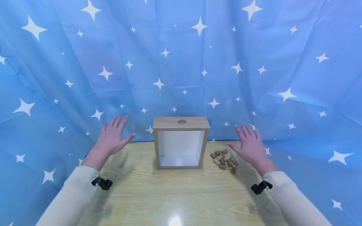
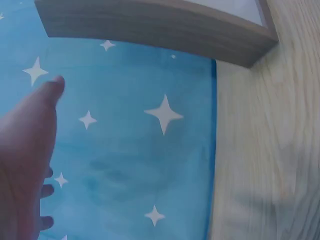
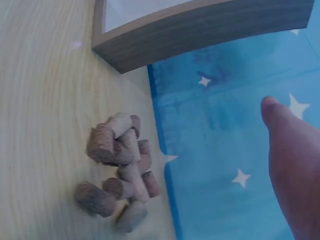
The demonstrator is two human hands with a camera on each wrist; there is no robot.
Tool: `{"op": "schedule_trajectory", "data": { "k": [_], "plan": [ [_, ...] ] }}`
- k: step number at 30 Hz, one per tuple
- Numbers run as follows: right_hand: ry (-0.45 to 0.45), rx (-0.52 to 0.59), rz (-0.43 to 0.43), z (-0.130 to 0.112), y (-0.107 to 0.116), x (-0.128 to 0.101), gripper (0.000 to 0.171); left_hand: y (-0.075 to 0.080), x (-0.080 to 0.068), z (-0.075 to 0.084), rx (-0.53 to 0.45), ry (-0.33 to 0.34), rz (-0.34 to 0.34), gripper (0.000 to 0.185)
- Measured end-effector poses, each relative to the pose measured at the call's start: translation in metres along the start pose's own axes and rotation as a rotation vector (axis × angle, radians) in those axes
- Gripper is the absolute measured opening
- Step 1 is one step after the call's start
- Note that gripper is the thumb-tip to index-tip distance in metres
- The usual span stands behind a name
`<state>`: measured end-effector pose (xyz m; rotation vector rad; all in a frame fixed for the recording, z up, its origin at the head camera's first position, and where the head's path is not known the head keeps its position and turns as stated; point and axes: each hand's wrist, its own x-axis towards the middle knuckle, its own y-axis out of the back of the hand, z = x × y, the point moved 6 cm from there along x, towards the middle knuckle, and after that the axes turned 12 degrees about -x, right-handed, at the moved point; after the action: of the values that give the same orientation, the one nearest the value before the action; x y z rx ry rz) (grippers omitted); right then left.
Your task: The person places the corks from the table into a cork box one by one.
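Your left hand [image 1: 111,138] hovers above the table's left rear corner, fingers spread flat, holding nothing; your right hand [image 1: 250,146] mirrors it on the other side, equally splayed and empty, thumb nearest the corks [image 1: 223,159]. That loose pile lies on the wooden table [image 1: 175,191] just beside the frame box [image 1: 181,142], apart from it. The box stands upright on its edge between your hands, its clear front toward you, so the round hole [image 1: 182,121] in its top faces up and is reachable. A starred blue cloth [image 1: 198,62] backs the scene.
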<state>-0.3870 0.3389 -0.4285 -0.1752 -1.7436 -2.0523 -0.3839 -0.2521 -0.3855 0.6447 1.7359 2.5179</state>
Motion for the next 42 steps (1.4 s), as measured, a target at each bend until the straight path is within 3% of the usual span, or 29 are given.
{"op": "schedule_trajectory", "data": {
  "k": [9,17,21,30,42],
  "plan": [
    [-0.010,0.104,-0.010,-0.004,-0.015,-0.033,0.089,0.003,0.013,0.033,-0.265,-0.136,-0.003,0.089],
    [-0.114,0.392,-0.115,-0.004,-0.044,-0.063,0.082,0.003,0.026,0.058,-0.597,-0.249,-0.018,0.074],
    [-0.154,0.506,-0.174,-0.006,-0.058,-0.077,0.076,0.002,0.033,0.070,-0.707,-0.263,-0.030,0.071],
    [-0.207,0.660,-0.251,-0.013,-0.075,-0.100,0.070,-0.006,0.047,0.082,-0.770,-0.249,-0.076,0.074],
    [-0.237,0.625,-0.175,-0.022,-0.087,-0.106,0.052,-0.014,0.055,0.084,-0.804,-0.256,-0.079,0.066]
  ]
}}
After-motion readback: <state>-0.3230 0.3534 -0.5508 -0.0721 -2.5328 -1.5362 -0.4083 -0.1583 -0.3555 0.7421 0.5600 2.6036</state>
